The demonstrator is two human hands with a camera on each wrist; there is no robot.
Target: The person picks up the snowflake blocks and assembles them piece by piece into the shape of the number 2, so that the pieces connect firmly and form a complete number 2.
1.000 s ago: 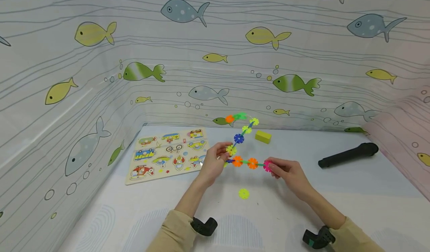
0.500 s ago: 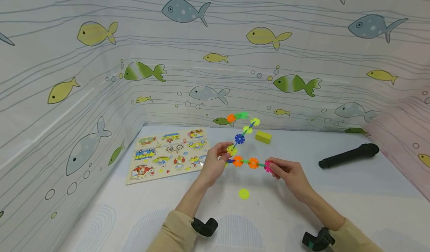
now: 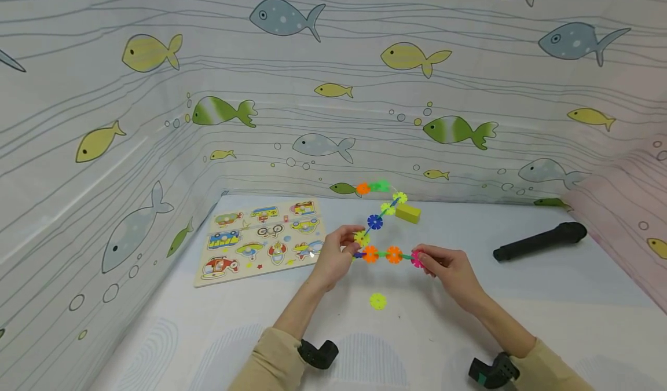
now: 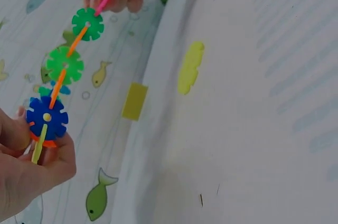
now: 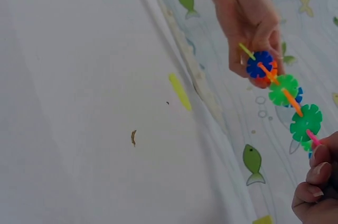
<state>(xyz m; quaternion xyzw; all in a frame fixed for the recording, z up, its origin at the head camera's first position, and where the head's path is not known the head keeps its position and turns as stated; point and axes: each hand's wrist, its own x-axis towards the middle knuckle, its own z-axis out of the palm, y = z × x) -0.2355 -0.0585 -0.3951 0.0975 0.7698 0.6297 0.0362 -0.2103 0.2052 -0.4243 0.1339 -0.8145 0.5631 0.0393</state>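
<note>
A chain of notched plastic snowflake discs (image 3: 394,255) in orange, green, blue and yellow is held up over the table. My left hand (image 3: 333,259) grips it at its bend, with fingers around a blue disc (image 4: 58,114) in the left wrist view. From there one part of the chain rises toward the back, ending in an orange disc (image 3: 363,189). The other part runs right to a pink disc (image 3: 417,258), pinched between thumb and fingers of my right hand (image 3: 454,274). A loose yellow disc (image 3: 377,301) lies on the table below the chain.
A wooden puzzle board (image 3: 260,240) with vehicle pictures lies at the left. Toward the back sits a yellow block (image 3: 408,214), partly behind the chain. A black microphone (image 3: 540,241) lies at the right. Fish-patterned sheeting (image 3: 333,113) walls in the table's back and sides.
My left hand has shifted slightly down and right, and the chain's rising part has dipped with it, so its yellow discs now overlap the block. The right hand stays nearly still.
</note>
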